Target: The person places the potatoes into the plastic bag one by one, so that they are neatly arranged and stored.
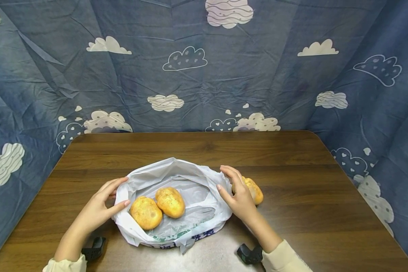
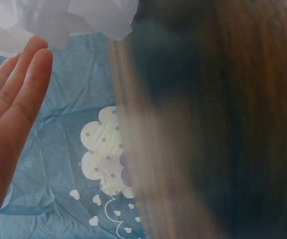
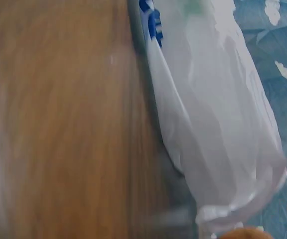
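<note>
While two potatoes (image 1: pixel 170 202) lie inside white bag (image 1: pixel 130 231), left hand (image 1: pixel 100 206) and right hand (image 1: pixel 240 197) flank it, fingers (image 2: pixel 37 74) loosely extended.

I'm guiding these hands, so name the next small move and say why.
Probably move the right hand onto the outer potato and grip it. It lies on the table just beyond that hand, outside the bag; two inner potatoes lie inside. The bag's mouth is wide open, and the left hand is at its left rim.
</note>
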Tool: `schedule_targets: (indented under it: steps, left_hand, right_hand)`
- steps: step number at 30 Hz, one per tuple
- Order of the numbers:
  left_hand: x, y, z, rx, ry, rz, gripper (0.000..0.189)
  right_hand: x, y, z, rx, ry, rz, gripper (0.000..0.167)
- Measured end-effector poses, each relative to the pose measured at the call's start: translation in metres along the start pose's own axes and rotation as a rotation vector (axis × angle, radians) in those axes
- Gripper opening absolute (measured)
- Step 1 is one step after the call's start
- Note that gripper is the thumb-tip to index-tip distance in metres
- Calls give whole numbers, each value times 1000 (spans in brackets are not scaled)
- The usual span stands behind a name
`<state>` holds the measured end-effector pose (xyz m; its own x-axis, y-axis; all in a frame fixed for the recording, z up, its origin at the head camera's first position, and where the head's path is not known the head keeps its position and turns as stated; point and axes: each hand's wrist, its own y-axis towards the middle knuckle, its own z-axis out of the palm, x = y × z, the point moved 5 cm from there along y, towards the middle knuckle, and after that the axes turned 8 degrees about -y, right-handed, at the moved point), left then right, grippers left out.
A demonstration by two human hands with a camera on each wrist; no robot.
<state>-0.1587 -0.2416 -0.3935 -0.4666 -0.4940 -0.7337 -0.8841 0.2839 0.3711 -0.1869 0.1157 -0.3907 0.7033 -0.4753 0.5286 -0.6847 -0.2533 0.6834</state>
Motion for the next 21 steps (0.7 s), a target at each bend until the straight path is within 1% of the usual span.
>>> schedule_targets:
  steps: [8, 16, 19, 21]
  left_hand:
    - [0, 0, 0, 0, -5, 7, 62]
    - [1, 0, 1, -2, -5, 12, 63]
    - [1, 0, 1, -2, -9, 12, 63]
    - [1, 0, 1, -2, -9, 11, 63]
  right_hand:
    - [-16, -5, -21, -62, -59, -6, 48]
    - [-33, -12, -39, -48, -103, 75, 52]
    - [-34, -12, -46, -54, -117, 82, 51]
    - [-29, -10, -50, -58, -135, 81, 50]
